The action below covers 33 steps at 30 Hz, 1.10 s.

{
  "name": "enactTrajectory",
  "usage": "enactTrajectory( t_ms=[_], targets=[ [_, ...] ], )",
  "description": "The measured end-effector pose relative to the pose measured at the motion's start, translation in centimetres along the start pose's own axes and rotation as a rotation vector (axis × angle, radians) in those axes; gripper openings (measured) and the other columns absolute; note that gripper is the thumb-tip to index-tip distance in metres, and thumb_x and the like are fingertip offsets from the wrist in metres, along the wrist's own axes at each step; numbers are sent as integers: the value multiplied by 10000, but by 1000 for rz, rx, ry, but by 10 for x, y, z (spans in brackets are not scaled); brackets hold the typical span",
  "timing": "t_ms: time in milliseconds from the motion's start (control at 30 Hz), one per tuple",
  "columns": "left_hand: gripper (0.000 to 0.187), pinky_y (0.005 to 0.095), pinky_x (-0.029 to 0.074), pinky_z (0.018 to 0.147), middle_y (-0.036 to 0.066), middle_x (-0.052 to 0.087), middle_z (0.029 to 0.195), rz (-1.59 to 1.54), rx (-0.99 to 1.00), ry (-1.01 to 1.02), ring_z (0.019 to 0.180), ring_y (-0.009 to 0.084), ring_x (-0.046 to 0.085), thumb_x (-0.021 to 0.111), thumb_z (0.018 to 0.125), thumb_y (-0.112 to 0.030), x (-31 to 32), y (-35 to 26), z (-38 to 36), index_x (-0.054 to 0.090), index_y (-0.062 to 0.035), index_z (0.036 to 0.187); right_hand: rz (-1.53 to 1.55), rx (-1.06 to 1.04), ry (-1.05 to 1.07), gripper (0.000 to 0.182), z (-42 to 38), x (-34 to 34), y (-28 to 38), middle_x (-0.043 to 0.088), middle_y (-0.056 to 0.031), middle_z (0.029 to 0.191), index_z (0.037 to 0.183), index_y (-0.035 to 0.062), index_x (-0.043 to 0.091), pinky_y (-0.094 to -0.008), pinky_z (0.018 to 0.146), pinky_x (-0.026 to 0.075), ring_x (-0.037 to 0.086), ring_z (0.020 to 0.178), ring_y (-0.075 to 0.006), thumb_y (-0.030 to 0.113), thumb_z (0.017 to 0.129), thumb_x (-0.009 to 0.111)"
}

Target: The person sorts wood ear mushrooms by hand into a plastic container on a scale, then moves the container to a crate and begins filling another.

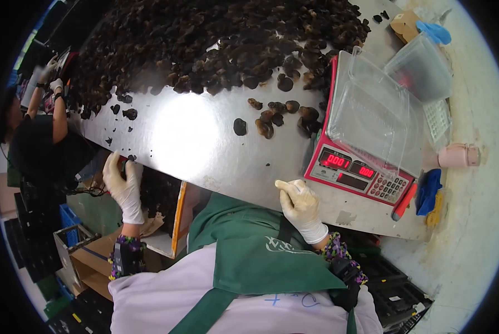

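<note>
My left hand (pixel 124 186), in a white glove, is at the front edge of the metal table (pixel 227 167), thumb and fingers apart. A small dark mushroom piece (pixel 131 158) shows between its fingertips, at the edge. Below that hand is a box (pixel 178 220) with dark pieces inside. Close to the table's front edge, my gloved right hand (pixel 300 207) has its fingers curled together, with nothing visible in them. Up and to its right stands a red scale (pixel 330 172) reading 0.001, bearing clear plastic trays (pixel 369 111). Loose dark wood ear mushrooms (pixel 265 128) lie left of the scale.
A large heap of dark mushrooms (pixel 205 50) covers the table's far side. Right of the scale are a clear bin (pixel 422 67), a pink cup (pixel 460 156), a blue cloth (pixel 428 192) and a red-handled tool (pixel 404 202). Another person (pixel 43 133) works at the far left.
</note>
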State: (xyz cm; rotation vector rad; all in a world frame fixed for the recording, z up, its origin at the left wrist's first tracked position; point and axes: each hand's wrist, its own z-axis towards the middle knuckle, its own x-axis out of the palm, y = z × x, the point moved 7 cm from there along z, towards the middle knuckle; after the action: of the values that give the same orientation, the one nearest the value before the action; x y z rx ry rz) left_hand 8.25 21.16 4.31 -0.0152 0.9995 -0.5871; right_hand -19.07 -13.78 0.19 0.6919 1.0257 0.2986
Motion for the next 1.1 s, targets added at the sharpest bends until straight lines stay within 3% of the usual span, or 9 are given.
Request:
enactTrajectory(
  t_ms=[133, 267, 433, 500, 633, 667, 767, 900, 1100],
  targets=[
    [417, 417, 422, 1092, 178, 586, 1351, -356, 261, 200, 1260, 329, 548, 736, 877, -138, 64, -119, 28, 635, -44, 1271, -11, -6, -18, 230, 0, 1, 0, 642, -58, 851, 1052, 125, 691, -373, 613, 517, 646, 700, -261, 52, 834, 702],
    [582, 487, 425, 1063, 230, 556, 1364, -615, 586, 488, 1260, 416, 530, 785, 759, -182, 112, -278, 46, 618, -90, 1309, -5, 28, -17, 273, -2, 2, -2, 648, -74, 817, 1061, 124, 707, -389, 595, 487, 635, 697, -275, -2, 819, 687],
    [516, 467, 436, 1029, 124, 605, 1221, -475, 925, 499, 1205, 316, 559, 759, 800, -370, 168, -375, -2, 643, -141, 1248, -9, 19, -5, 288, -3, 3, -1, 659, -75, 828, 1077, 123, 704, -398, 598, 488, 635, 694, -283, 0, 816, 689],
    [398, 446, 459, 977, 82, 635, 1102, -325, 907, 714, 1099, 292, 597, 755, 797, -355, 181, -378, -6, 686, -153, 1133, -42, 30, 1, 287, -4, 2, 1, 664, -73, 823, 1078, 123, 705, -405, 601, 487, 635, 694, -284, 3, 818, 691],
    [298, 422, 471, 926, 54, 636, 1015, -233, 914, 712, 1001, 266, 619, 748, 798, -342, 152, -335, -13, 701, -167, 1034, -24, -98, -27, 389, 7, 3, 22, 648, -95, 1058, 1169, 127, 684, -408, 779, 538, 662, 902, -299, 43, 790, 712],
    [263, 418, 483, 891, 62, 643, 1011, -343, 922, 697, 971, 273, 629, 756, 793, -321, 136, -321, -12, 709, -160, 996, -37, -99, 39, 487, 7, 11, 21, 573, -136, 1256, 1265, 123, 652, -446, 949, 502, 589, 1136, -345, 45, 787, 701],
    [160, 412, 510, 789, 79, 666, 996, -661, 799, 674, 866, 295, 646, 788, 772, -251, 118, -285, 12, 721, -132, 856, -148, -105, -36, 574, 37, 16, 31, 479, -191, 1386, 1364, 115, 591, -500, 1060, 434, 466, 1288, -420, 55, 800, 677],
    [102, 401, 469, 779, 51, 631, 893, -359, 604, 406, 873, 264, 618, 756, 805, -229, 134, -273, 72, 729, -142, 848, -174, -15, -80, 638, 67, 34, 18, 384, -247, 1473, 1435, 112, 529, -553, 1134, 348, 353, 1366, -495, 69, 811, 655],
    [117, 402, 445, 747, 31, 615, 885, -105, 730, 326, 866, 248, 608, 705, 821, -266, 211, -302, 83, 717, -156, 859, -139, 83, -67, 689, 70, 46, -1, 367, -277, 1494, 1468, 100, 487, -574, 1159, 299, 331, 1387, -518, 76, 801, 660]
  ],
)
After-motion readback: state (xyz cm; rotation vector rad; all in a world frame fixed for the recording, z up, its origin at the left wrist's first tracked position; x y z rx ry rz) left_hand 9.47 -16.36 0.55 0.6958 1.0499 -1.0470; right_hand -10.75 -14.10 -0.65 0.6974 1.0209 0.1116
